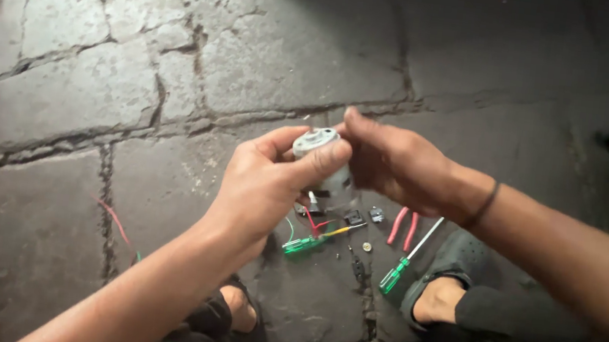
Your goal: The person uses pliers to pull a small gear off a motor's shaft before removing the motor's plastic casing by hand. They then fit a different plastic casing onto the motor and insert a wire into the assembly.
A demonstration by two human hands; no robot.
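While I crouch with my slippered feet (pixel 452 287) on the cracked stone floor (pixel 257 51), my left hand (pixel 264 189) pinches the small silver motor (pixel 319 157) by its cap, thumb and fingers closed round it. My right hand (pixel 397 162) cups its far side, though whether it grips I can't tell. Wiring looks unfinished: red and yellow leads (pixel 325 225) dangle loose, and both green-handled screwdrivers (pixel 396 269), the red-handled pliers (pixel 403 227) and small parts lie untouched beneath.

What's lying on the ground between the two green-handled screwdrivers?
In the head view, between the small green screwdriver and the longer green-handled screwdriver lies a tiny round metal part on the cracked stone floor; the red-handled pliers lie just above.
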